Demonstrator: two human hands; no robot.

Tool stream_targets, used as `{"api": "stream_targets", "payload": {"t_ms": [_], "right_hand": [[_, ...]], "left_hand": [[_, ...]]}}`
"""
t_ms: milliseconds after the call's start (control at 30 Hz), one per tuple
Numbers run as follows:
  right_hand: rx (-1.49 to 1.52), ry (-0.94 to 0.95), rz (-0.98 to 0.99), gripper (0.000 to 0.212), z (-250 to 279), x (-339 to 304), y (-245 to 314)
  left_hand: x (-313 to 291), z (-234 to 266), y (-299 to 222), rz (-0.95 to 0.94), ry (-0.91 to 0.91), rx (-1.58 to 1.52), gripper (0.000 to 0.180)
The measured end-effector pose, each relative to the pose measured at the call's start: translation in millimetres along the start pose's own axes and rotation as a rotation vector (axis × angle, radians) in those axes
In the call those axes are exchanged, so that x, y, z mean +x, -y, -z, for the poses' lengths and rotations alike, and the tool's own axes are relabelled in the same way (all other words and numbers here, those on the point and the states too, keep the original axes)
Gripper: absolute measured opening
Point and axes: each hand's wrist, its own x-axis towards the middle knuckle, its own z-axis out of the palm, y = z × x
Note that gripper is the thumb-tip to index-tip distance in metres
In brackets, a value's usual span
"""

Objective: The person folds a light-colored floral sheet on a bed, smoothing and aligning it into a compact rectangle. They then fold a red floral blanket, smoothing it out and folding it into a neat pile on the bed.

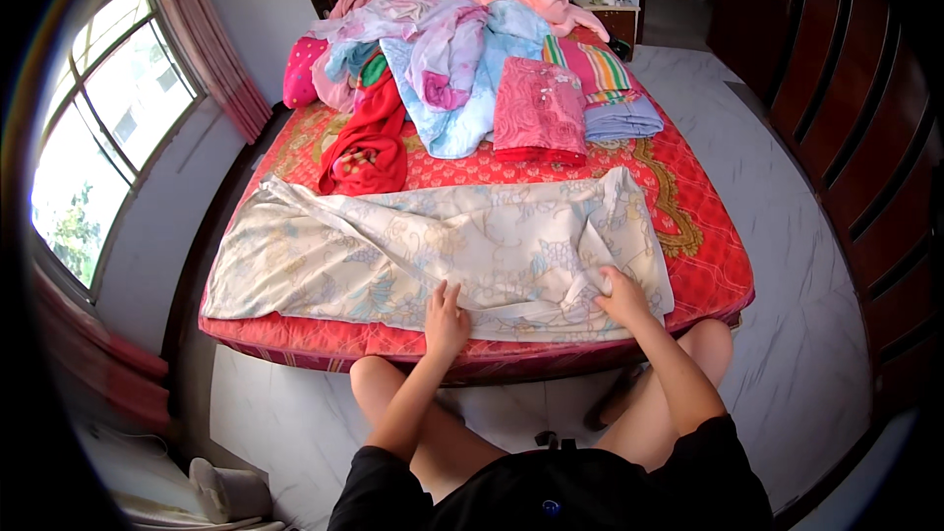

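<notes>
A cream bed sheet [472,226] with a pale floral print lies spread across the foot of the bed, folded into a long band with loose creases. My left hand [447,323] rests on its near edge, left of my right hand, fingers apart and laid on the cloth. Toward the sheet's right end, my right hand [625,299] pinches a bunched fold between thumb and fingers. A diagonal strip of the sheet's edge runs from its far left corner down toward my left hand.
Beyond the sheet, the red patterned mattress [442,169] carries a red cloth [369,152], a heap of blue and white bedding [447,49], a folded pink cover [539,106] and folded blue fabric [624,120]. A window [113,118] is at left, a dark wardrobe [855,128] at right.
</notes>
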Motion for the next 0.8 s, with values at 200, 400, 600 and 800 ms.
{"api": "stream_targets", "payload": {"t_ms": [200, 400, 600, 800], "right_hand": [[0.489, -0.243, 0.257, 0.016, 98.4, -40.2, 93.8], [0.671, 0.107, 0.211, 0.034, 142.6, -87.0, 76.0], [0.219, -0.282, 0.209, 0.031, 138.2, 45.4, 12.1], [0.558, -0.726, 0.470, 0.021, 207.4, 23.0, 98.6]], "left_hand": [[19.6, 37.3, 18.6, 0.085, 0.152, 0.089, 0.050], [57.5, 69.3, 18.8, 0.031, 0.118, 0.010, 0.021], [160.6, 140.2, -23.3, -0.213, -0.268, 0.063, 0.020], [116.2, 220.8, -86.7, -0.472, -0.608, 0.034, 0.020]]}}
